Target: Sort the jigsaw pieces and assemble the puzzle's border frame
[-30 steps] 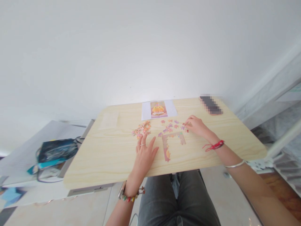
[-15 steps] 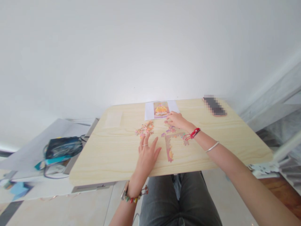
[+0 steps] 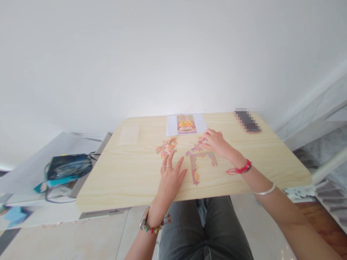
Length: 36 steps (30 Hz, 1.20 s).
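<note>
My left hand rests on the table with fingers spread, just below a heap of small jigsaw pieces. Over a looser group of purple and pink jigsaw pieces is my right hand, its fingertips pinched together at the group's right side. Whatever lies between those fingertips is too small to make out. Nearer to me is a joined puzzle border, with a left side, a top and a short right side. Behind the pieces lies a white sheet with a printed picture of a yellow figure.
A phone, blurred out, lies at the back right of the wooden table. A pale, see-through sheet is at the back left. Beyond the left edge, a dark bag sits on a lower surface. A white wall stands behind.
My right hand has moved right and slightly toward me, away from the printed sheet, uncovering more of the purple pieces and the border's top right corner. My left hand has stayed nearly in place.
</note>
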Available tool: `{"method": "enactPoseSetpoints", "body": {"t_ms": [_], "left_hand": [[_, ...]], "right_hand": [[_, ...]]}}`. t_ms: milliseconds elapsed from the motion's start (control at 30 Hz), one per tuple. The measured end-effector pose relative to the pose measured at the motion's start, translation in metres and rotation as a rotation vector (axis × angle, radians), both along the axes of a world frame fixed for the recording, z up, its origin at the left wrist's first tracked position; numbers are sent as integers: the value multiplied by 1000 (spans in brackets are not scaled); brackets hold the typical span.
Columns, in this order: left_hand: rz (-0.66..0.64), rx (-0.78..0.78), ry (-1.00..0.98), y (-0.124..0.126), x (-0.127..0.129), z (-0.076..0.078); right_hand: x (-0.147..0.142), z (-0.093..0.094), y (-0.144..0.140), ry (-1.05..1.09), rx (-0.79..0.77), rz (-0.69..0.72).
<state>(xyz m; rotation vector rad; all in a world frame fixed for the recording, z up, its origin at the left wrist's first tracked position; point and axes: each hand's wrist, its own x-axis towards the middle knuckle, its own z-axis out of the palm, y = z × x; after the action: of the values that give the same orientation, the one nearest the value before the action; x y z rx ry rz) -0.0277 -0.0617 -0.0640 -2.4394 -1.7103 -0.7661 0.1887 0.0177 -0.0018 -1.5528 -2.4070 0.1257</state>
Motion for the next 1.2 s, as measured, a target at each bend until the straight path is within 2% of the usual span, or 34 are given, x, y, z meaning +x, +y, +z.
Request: {"method": "enactPoseSetpoints", "body": {"t_ms": [133,267,433,667,767,933,1200], "left_hand": [[-49,-26,0,0,9,1],[-81,-37,-14,0,19,3],[-80,-26,-21,-3,17,7],[-72,-32,11,-7,9,10],[-75,-38,6,-7,10,11],[-72,-41,-4,-8,12,11],[-65,-47,10,-9,11,11]], "right_hand": [[21,-2,-57,0,81,-100],[25,-15,-86,-51,98,-130],[20,-22,-86,-77,142,-88],[12,-25,-77,-271,165,274],[14,-25,-72,-324,145,379],[19,-22,-71,-320,123,412],[29,-23,-78,-275,91,370]]}}
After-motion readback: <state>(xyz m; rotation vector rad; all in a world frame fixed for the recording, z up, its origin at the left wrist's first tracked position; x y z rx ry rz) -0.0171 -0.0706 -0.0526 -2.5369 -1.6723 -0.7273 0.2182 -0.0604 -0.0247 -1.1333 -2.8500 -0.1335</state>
